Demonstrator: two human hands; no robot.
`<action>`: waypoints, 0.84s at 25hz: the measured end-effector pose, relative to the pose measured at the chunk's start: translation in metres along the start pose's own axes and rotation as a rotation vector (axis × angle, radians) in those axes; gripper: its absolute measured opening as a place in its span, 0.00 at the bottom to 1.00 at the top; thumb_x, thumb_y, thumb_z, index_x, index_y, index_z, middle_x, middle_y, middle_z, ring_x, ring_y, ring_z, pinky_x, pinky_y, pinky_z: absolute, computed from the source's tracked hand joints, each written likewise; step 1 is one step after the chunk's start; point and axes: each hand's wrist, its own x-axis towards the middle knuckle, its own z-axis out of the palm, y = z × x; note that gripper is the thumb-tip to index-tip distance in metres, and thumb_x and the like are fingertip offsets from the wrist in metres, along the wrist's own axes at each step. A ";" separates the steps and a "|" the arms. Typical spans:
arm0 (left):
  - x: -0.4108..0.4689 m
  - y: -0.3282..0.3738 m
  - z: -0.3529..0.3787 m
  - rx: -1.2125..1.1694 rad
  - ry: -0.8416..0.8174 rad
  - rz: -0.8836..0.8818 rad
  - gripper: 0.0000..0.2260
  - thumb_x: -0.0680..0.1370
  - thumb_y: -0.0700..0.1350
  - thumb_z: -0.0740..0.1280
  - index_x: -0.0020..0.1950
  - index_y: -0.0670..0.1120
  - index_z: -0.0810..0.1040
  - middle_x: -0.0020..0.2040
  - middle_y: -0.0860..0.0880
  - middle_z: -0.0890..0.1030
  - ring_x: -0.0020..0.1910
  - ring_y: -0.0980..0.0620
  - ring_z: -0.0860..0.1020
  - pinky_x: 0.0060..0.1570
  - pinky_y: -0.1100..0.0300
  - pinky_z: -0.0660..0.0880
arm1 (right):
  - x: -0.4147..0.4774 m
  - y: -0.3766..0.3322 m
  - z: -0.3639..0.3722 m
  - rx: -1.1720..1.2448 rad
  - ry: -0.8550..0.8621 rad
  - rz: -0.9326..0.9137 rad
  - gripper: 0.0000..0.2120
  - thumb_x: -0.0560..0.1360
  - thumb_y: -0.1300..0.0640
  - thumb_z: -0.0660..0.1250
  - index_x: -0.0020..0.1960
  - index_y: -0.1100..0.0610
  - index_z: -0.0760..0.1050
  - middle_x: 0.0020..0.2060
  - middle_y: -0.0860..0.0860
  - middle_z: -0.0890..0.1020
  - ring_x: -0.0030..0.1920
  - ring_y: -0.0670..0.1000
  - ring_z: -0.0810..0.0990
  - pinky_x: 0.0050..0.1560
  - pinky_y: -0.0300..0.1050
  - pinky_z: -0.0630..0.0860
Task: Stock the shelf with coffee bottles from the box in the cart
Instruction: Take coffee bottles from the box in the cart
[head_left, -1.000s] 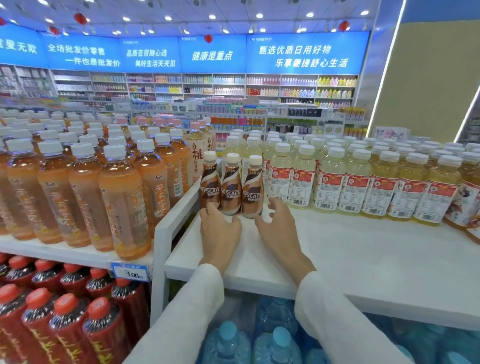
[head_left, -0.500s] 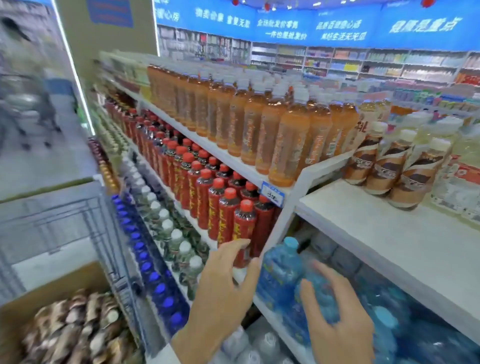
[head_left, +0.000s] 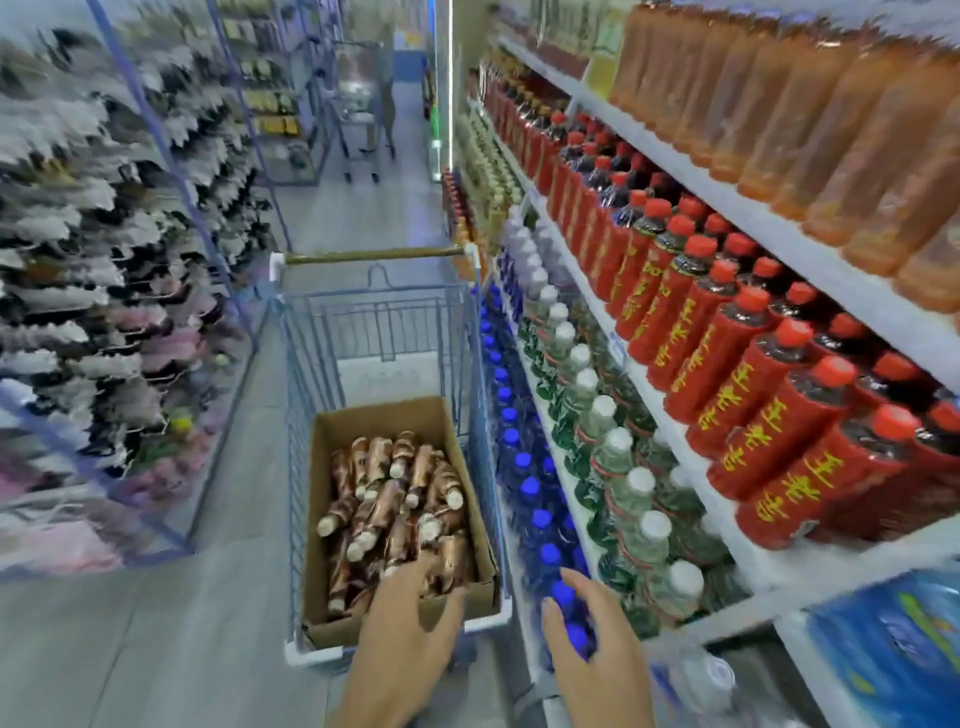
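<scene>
A blue wire cart (head_left: 311, 364) stands in the aisle with an open cardboard box (head_left: 374, 421) inside it. Several brown coffee bottles (head_left: 400, 493) with cream caps lie piled in the box. My left hand (head_left: 405, 639) reaches over the box's near edge, fingers spread, its fingertips at the nearest bottles; it grips nothing. My right hand (head_left: 597, 654) hovers just right of the cart in front of the low shelf, fingers relaxed and empty. The shelf spot with the standing coffee bottles is out of view.
Shelving runs along the right: orange drinks (head_left: 779, 104) on top, red-labelled bottles (head_left: 727, 364) below, then white-capped bottles (head_left: 597, 426) and blue-capped bottles (head_left: 519, 467). A rack of hanging goods (head_left: 104, 260) lines the left. Another cart and a person (head_left: 384, 88) stand far down the aisle.
My view has swung left from the shelf down to the cart. Both hands left the standing coffee bottles; the left now reaches into the box and the right has followed beside the cart.
</scene>
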 end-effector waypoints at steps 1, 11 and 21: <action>0.009 -0.019 -0.005 0.005 -0.006 -0.072 0.21 0.80 0.56 0.68 0.71 0.52 0.73 0.66 0.56 0.76 0.68 0.58 0.71 0.66 0.61 0.68 | 0.009 0.001 0.020 -0.004 -0.014 0.020 0.15 0.74 0.64 0.75 0.60 0.55 0.81 0.58 0.52 0.83 0.62 0.54 0.80 0.60 0.31 0.69; 0.120 -0.134 -0.050 -0.143 -0.069 -0.354 0.12 0.81 0.53 0.68 0.64 0.54 0.75 0.55 0.60 0.78 0.54 0.59 0.78 0.51 0.68 0.73 | 0.064 -0.025 0.149 -0.223 -0.284 0.201 0.17 0.79 0.51 0.70 0.67 0.45 0.75 0.62 0.42 0.78 0.65 0.46 0.75 0.67 0.42 0.69; 0.287 -0.157 0.014 -1.350 -0.025 -1.177 0.24 0.82 0.57 0.64 0.67 0.40 0.71 0.65 0.39 0.77 0.61 0.41 0.77 0.59 0.48 0.77 | 0.128 -0.012 0.182 -0.286 -0.443 0.325 0.14 0.79 0.46 0.68 0.63 0.37 0.72 0.62 0.36 0.76 0.64 0.40 0.74 0.63 0.38 0.68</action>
